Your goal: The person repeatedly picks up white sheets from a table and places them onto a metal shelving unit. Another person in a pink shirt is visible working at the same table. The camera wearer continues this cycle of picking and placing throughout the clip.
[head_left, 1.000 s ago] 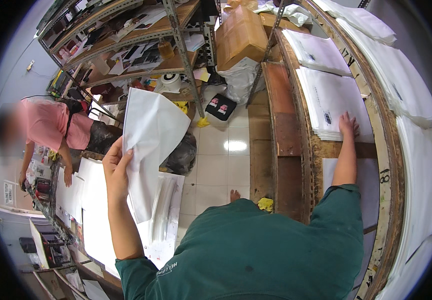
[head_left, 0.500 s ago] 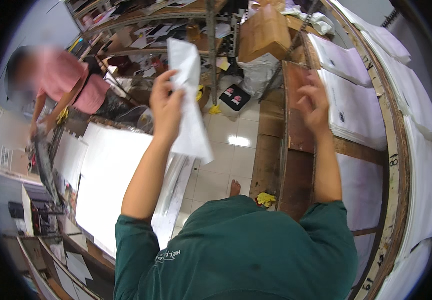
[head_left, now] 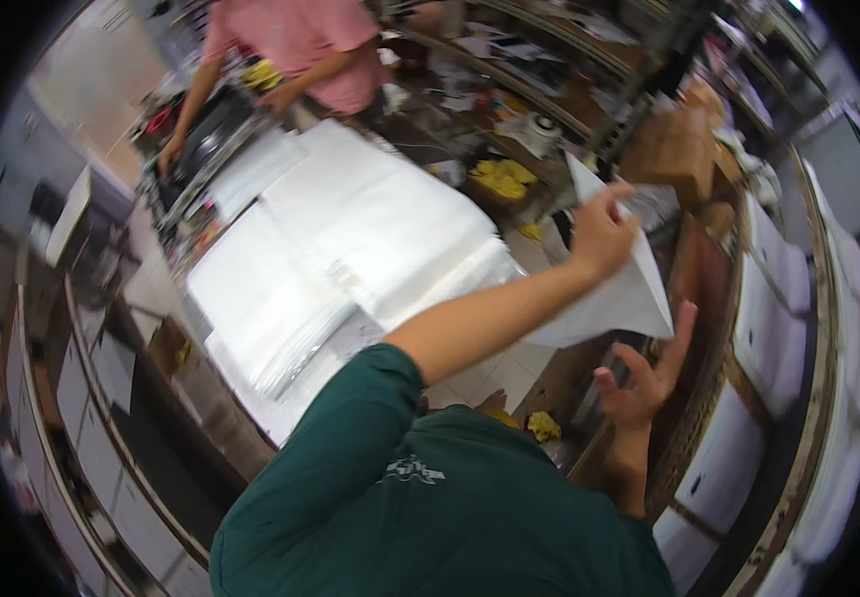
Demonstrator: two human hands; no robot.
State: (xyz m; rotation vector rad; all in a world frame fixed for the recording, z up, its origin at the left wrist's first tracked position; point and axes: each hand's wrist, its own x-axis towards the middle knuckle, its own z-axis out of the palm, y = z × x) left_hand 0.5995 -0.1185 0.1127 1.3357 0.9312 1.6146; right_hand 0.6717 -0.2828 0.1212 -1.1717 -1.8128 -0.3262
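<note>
My left hand (head_left: 604, 237) is closed on the upper edge of a thin white sheet (head_left: 614, 303), which hangs slanted and folded out below the fingers. I cannot tell whether it is paper or cloth. Just below the sheet's lower right corner is my right hand (head_left: 641, 386), fingers spread and holding nothing. It is nearest to the brown wooden side of the rack on the right. Stacks of flat white sheets (head_left: 370, 194) cover the table on my left. Clear plastic (head_left: 350, 333) shows at the near edge of the stacks.
Across the table a person in a pink shirt (head_left: 296, 40) handles a dark frame (head_left: 216, 139). White stacks (head_left: 724, 448) fill the rack on my right. A cardboard box (head_left: 669, 154) and cluttered shelves stand at the back. A yellow cloth (head_left: 542, 426) lies on the floor.
My view has swung left, bringing more of the table into sight. My left arm now reaches across to the right with the white sheet, close to my right hand, whose fingers have spread.
</note>
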